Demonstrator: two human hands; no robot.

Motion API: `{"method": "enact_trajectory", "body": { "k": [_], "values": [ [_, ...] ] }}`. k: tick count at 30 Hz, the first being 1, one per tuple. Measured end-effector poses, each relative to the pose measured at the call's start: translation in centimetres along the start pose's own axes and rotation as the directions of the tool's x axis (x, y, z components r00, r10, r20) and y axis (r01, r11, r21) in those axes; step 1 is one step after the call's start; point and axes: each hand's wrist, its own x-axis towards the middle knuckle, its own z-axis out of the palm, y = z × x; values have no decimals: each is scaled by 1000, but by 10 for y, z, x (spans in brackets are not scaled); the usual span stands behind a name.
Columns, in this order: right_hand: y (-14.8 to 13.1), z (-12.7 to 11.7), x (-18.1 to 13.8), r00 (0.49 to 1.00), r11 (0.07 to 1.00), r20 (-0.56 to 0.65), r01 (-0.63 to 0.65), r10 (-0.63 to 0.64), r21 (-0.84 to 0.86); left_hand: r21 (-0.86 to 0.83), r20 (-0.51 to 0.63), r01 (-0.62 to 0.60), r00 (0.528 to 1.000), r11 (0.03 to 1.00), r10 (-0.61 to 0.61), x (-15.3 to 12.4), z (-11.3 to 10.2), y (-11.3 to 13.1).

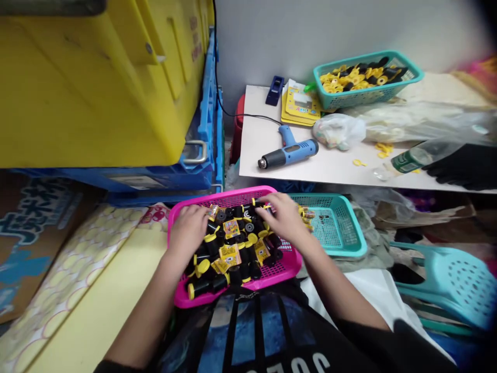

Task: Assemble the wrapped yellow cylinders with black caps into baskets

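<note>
A pink plastic basket [248,285] rests against my body, heaped with small black cylinders with yellow ends [200,287] and yellow printed labels [230,255]. My left hand [190,228] is over its left side, fingers curled down among the pieces; what they grip is hidden. On the far right side, my right hand [285,215] pinches a small black cylinder with a yellow end [256,203] between thumb and forefinger. Black ring-shaped ends [249,227] show between the two hands.
Beside the pink basket is a turquoise basket [349,223]. A table [252,140] behind bears a blue heat gun [297,152], yellow cards [301,106] and a turquoise basket of yellow and black parts [368,96]. Yellow [97,93] and blue crates [205,114] stand left, a turquoise stool [466,280] right.
</note>
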Motion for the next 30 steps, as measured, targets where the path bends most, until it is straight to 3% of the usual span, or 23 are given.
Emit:
{"method": "enact_trajectory", "body": {
  "k": [2, 4, 7, 10, 14, 17, 19, 21, 23, 25, 27, 30],
  "values": [
    [-34, 34, 30, 978, 997, 202, 59, -47, -51, 31, -11, 72, 997, 997, -71, 2, 2, -27],
    [-61, 63, 49, 951, 986, 291, 135, -101, -98, 40, 2, 97, 995, 994, -97, 6, 4, -41],
    [-84, 93, 60, 943, 975, 297, 190, -150, -112, 46, 36, 119, 992, 992, -121, 17, 9, -47],
    [-89, 100, 60, 953, 974, 260, 194, -158, -119, 53, 85, 148, 985, 988, -152, 29, 13, -47],
    [-71, 61, 47, 980, 984, 167, 130, -108, -123, 57, 93, 141, 985, 988, -146, 38, 19, -47],
    [-33, 5, 22, 997, 979, -9, -81, 81, -189, 48, 75, 94, 992, 994, -97, 36, 21, -47],
    [-6, -25, 7, 949, 900, -164, -310, 271, -306, 44, 63, 51, 997, 998, -54, 33, 22, -48],
    [9, -34, 1, 910, 835, -227, -410, 347, -368, 45, 53, 4, 999, 999, -6, 30, 23, -47],
    [6, -20, 5, 954, 888, -86, -298, 287, -351, 47, 49, -43, 998, 998, 41, 28, 22, -46],
    [-13, 11, 19, 982, 965, 163, -48, 92, -256, 42, 49, -83, 996, 996, 81, 28, 22, -43],
    [-37, 45, 36, 946, 961, 304, 181, -112, -210, 25, 49, -101, 994, 995, 100, 29, 22, -41],
    [-64, 81, 55, 911, 934, 348, 301, -221, -194, -25, 43, -69, 997, 997, 70, 31, 23, -42]
  ]
}}
